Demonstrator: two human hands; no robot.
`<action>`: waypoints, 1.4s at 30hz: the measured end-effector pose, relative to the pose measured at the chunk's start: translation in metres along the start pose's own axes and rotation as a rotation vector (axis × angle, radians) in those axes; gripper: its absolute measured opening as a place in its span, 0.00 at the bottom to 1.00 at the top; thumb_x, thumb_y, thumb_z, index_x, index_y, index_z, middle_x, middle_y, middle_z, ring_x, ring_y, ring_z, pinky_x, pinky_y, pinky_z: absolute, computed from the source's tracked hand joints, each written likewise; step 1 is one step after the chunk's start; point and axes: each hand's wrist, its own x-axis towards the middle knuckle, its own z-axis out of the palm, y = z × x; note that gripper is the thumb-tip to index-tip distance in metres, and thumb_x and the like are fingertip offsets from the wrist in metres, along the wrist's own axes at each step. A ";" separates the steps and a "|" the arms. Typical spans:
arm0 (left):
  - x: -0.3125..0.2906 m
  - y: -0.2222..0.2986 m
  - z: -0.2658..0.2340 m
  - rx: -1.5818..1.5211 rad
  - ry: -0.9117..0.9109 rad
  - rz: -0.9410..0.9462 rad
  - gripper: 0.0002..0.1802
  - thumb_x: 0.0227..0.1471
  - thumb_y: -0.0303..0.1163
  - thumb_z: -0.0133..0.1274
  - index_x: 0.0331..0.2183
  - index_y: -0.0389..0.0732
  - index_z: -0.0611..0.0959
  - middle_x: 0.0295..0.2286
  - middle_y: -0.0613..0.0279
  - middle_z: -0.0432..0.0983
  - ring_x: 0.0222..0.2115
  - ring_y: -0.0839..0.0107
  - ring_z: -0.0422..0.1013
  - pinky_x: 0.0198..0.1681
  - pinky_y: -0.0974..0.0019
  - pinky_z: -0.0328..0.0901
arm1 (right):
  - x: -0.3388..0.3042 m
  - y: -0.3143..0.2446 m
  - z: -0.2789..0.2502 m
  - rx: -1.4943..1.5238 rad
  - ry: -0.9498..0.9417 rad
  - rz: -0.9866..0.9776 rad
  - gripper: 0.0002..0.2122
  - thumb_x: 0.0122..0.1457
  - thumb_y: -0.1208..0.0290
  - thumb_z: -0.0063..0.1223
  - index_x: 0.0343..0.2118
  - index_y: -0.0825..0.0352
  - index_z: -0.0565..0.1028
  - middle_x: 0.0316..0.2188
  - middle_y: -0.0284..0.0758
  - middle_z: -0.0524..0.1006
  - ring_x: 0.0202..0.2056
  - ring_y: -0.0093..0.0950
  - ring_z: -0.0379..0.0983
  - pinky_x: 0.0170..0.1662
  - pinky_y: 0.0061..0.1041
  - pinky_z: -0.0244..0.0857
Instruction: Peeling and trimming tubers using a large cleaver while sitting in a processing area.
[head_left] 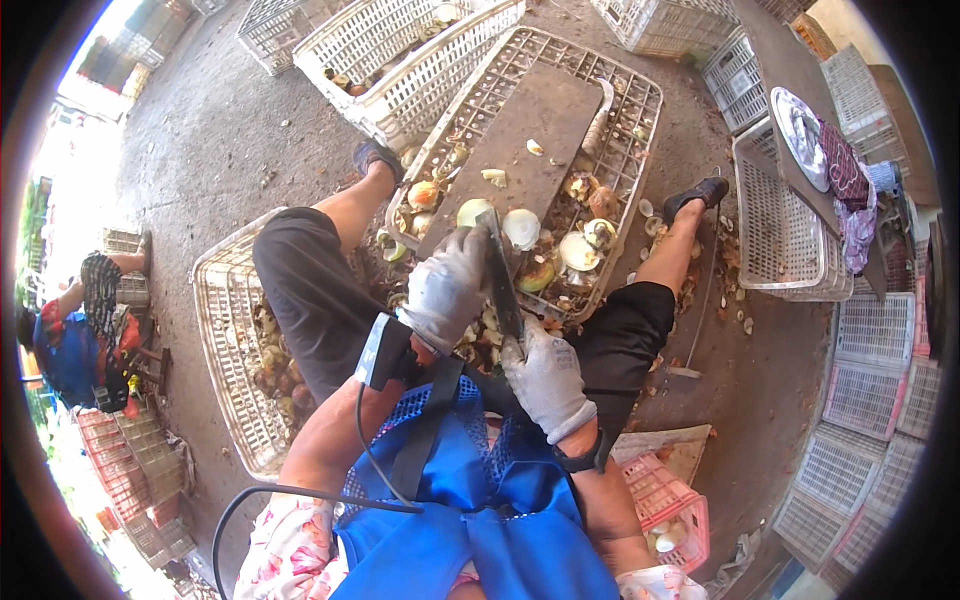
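Note:
My right hand [548, 380], in a light grey glove, is closed round the handle of a large dark-bladed knife [500, 280]. Its blade points away from me, its tip close beside my left fingers. My left hand [445, 290], gloved too, has its fingers curled over a pale onion [474, 211] at the near end of a wooden board [545, 125]. Against the blade's right side lies a white cut onion piece [521, 229]. Farther up the board are small onion scraps [494, 177]. My left palm and part of the onion are hidden.
The board rests across an upturned-looking white crate [640, 95], with onion trimmings [580, 250] around it. A white crate of onions [225, 340] stands by my left leg, a pink crate [670, 505] at my lower right. Another person [80, 335] sits far left. A cable [230, 510] loops by my left arm.

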 end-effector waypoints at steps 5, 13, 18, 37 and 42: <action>-0.003 0.000 -0.003 0.013 0.034 0.108 0.27 0.52 0.29 0.55 0.54 0.35 0.70 0.42 0.44 0.75 0.41 0.47 0.77 0.41 0.50 0.73 | 0.000 0.003 0.001 0.024 0.001 0.020 0.15 0.62 0.62 0.54 0.46 0.68 0.76 0.30 0.51 0.81 0.36 0.51 0.79 0.40 0.47 0.71; -0.003 0.004 0.002 0.157 0.042 0.089 0.28 0.51 0.26 0.53 0.54 0.30 0.69 0.42 0.43 0.74 0.41 0.47 0.76 0.37 0.51 0.74 | 0.005 0.002 -0.003 0.008 -0.034 0.027 0.13 0.62 0.67 0.53 0.45 0.70 0.77 0.30 0.52 0.80 0.36 0.53 0.77 0.39 0.45 0.71; 0.003 -0.005 0.009 0.121 0.073 0.146 0.30 0.49 0.26 0.56 0.53 0.29 0.69 0.42 0.42 0.74 0.41 0.47 0.76 0.38 0.51 0.74 | 0.005 -0.004 -0.005 -0.030 -0.080 0.058 0.19 0.62 0.61 0.52 0.51 0.70 0.76 0.40 0.56 0.80 0.44 0.52 0.77 0.49 0.46 0.69; 0.003 -0.034 0.034 -0.832 0.171 -0.398 0.12 0.49 0.26 0.58 0.39 0.44 0.83 0.35 0.55 0.82 0.38 0.62 0.79 0.45 0.64 0.71 | 0.006 0.042 -0.003 0.828 -0.176 0.398 0.07 0.68 0.67 0.52 0.37 0.66 0.74 0.23 0.29 0.74 0.17 0.17 0.68 0.20 0.20 0.67; 0.009 -0.022 0.018 -0.550 0.126 -0.345 0.10 0.48 0.33 0.61 0.37 0.47 0.86 0.37 0.53 0.82 0.41 0.53 0.77 0.45 0.57 0.71 | 0.010 0.052 -0.016 1.026 -0.261 0.454 0.07 0.68 0.65 0.53 0.35 0.62 0.71 0.21 0.26 0.69 0.17 0.16 0.66 0.20 0.22 0.67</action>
